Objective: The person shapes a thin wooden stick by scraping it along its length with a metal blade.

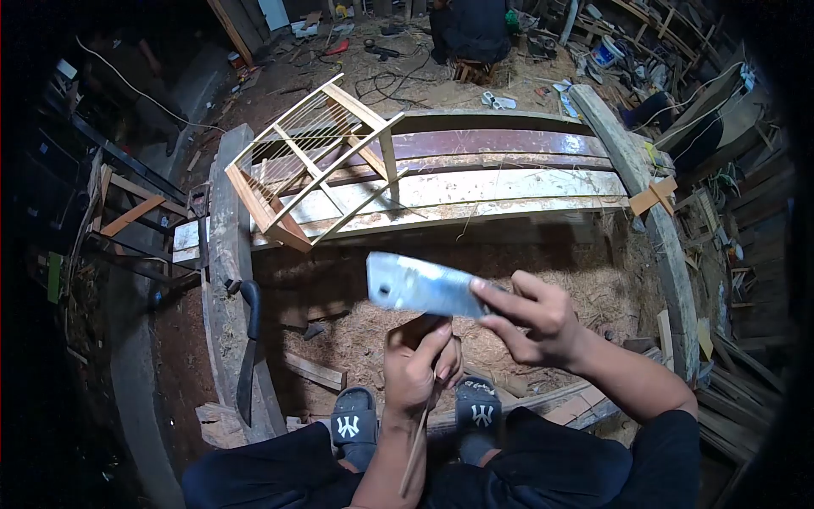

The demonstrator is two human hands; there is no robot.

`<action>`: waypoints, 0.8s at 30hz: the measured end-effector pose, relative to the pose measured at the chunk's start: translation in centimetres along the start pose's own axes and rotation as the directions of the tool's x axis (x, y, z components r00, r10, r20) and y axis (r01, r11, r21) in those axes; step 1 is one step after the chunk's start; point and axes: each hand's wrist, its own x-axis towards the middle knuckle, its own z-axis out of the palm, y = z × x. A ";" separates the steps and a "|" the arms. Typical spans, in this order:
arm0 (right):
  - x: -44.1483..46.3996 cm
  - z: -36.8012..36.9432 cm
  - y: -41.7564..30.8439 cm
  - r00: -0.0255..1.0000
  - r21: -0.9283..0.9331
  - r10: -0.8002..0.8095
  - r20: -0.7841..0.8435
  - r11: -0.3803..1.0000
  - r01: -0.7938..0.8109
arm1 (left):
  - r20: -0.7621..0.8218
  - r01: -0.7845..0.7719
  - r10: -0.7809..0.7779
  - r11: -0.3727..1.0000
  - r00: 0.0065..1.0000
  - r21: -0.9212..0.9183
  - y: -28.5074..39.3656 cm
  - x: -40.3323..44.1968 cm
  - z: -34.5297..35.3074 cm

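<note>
My right hand [534,318] grips the right end of a broad metal cleaver [420,284]. Its bright blade lies nearly level, slightly blurred, with a hole near the left end. Just below the blade, my left hand [420,360] is closed around a thin wooden stick [414,454], which trails down along the forearm. The stick's upper end is hidden by the fingers and blade, so I cannot tell whether the cleaver touches it. Beyond the hands, a wooden frame strung with thin wires or rods [318,165] rests tilted on the bench planks.
Long bench planks [509,185] run between two thick beams, the left beam [229,204] and the right beam [627,153]. A dark-handled blade [248,339] leans on the left beam. Shavings [560,280] cover the ground. A person [479,30] sits at the back; another [127,76] is at left.
</note>
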 end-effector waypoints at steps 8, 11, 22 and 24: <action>0.1 -0.1 0.2 0.999 -0.026 0.049 0.001 0.998 -0.049 | -0.009 -0.034 0.034 0.999 0.999 0.034 0.3 0.1 0.4; -0.1 -0.6 -1.3 0.993 0.057 -0.075 0.096 0.996 0.070 | -0.151 0.150 -0.199 0.947 0.968 -0.285 -1.6 -0.6 -0.7; -0.4 0.2 -0.5 0.998 0.027 -0.031 0.063 0.999 0.029 | 0.024 0.175 -0.174 0.975 0.985 -0.136 -0.4 -0.6 -0.7; -0.1 -0.4 -1.7 0.995 0.014 -0.046 0.084 0.999 0.045 | -0.044 0.155 -0.164 0.976 0.985 -0.155 -0.1 -0.6 0.2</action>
